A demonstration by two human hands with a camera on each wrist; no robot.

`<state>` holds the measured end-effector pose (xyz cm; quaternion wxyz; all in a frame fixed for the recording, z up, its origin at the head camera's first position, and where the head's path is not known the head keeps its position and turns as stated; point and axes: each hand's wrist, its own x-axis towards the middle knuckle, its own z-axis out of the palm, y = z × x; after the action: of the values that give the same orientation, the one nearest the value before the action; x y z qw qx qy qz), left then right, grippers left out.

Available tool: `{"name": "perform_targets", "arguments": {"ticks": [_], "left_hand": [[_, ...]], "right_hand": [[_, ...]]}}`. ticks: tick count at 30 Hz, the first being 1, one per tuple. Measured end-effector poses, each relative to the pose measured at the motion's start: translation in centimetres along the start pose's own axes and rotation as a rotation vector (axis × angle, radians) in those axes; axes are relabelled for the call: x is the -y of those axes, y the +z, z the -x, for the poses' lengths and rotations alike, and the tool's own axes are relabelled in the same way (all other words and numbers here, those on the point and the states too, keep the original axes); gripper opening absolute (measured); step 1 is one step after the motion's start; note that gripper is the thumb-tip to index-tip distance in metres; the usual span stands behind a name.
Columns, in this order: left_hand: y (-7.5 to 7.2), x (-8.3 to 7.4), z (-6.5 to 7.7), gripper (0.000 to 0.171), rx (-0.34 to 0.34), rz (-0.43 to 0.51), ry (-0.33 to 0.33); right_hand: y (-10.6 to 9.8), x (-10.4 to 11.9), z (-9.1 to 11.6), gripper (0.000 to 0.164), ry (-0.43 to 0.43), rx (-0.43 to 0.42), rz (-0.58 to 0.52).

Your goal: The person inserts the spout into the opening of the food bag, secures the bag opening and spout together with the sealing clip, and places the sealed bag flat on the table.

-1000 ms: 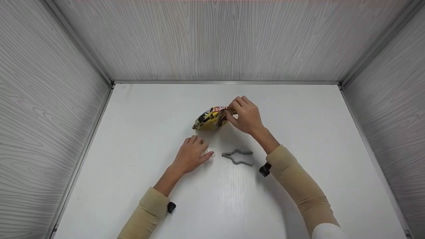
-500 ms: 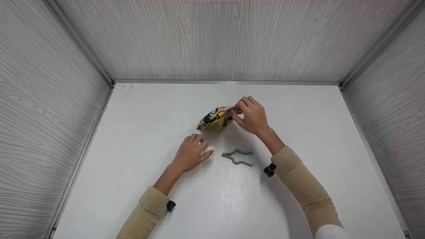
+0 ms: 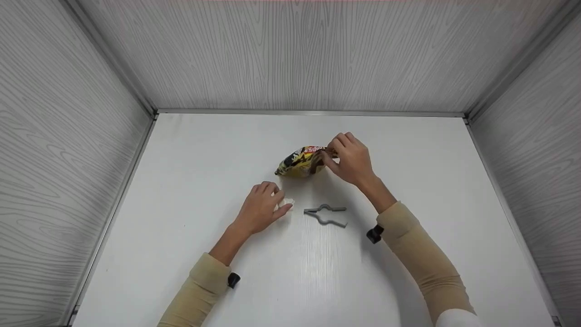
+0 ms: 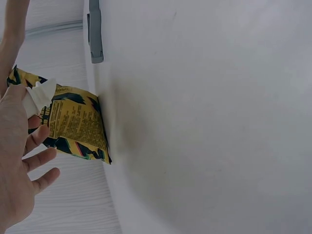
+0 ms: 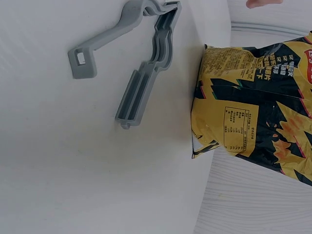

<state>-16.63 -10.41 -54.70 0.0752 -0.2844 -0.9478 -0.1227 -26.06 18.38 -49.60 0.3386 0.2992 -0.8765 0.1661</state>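
Note:
My right hand (image 3: 353,159) pinches the gathered top edge of a yellow and black snack bag (image 3: 297,164), which leans with its bottom corner toward the left. The bag's printed side fills the right of the right wrist view. Nearer to me, my left hand (image 3: 257,206) holds a small white plastic piece, like a spout or cap (image 4: 40,96), between thumb and forefinger; the other fingers spread loosely. Part of that piece is hidden by the hand. A grey bag clip (image 5: 138,95) lies unfolded in a V on the table, between and below the two hands.
The white tabletop (image 3: 290,281) is bounded by grey wood-grain panels (image 3: 290,54) at the back and both sides. A small black camera (image 3: 375,234) sits on the right wrist, with another black one (image 3: 233,280) on the left.
My right hand has shifted to the right, carrying the snack bag along with it. The left hand has edged up slightly with the white piece. The clip has stayed put.

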Motion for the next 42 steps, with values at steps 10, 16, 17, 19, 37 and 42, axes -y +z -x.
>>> {"name": "perform_targets", "arguments": {"ticks": [10, 16, 17, 19, 37, 42], "left_hand": [[0.0, 0.0, -0.2, 0.042, 0.005, 0.013, -0.008], [0.0, 0.0, -0.3, 0.042, 0.003, 0.012, -0.015], [0.0, 0.0, -0.3, 0.042, 0.002, 0.008, -0.014], [0.0, 0.0, -0.3, 0.041, -0.004, 0.001, -0.012], [-0.2, 0.1, -0.3, 0.036, -0.039, 0.026, -0.016], [-0.7, 0.3, -0.5, 0.037, -0.047, 0.001, -0.017]], "right_hand": [[-0.6, -0.5, 0.4, 0.017, 0.000, -0.023, -0.010], [-0.9, -0.6, 0.6, 0.017, 0.004, -0.035, -0.019], [-0.9, -0.7, 0.7, 0.017, 0.005, -0.037, -0.019], [-1.0, -0.8, 0.9, 0.017, 0.006, -0.038, -0.017], [-2.0, -0.8, 1.6, 0.018, 0.005, -0.045, -0.017], [-2.2, -0.6, 1.8, 0.018, 0.006, -0.031, -0.017]]}}
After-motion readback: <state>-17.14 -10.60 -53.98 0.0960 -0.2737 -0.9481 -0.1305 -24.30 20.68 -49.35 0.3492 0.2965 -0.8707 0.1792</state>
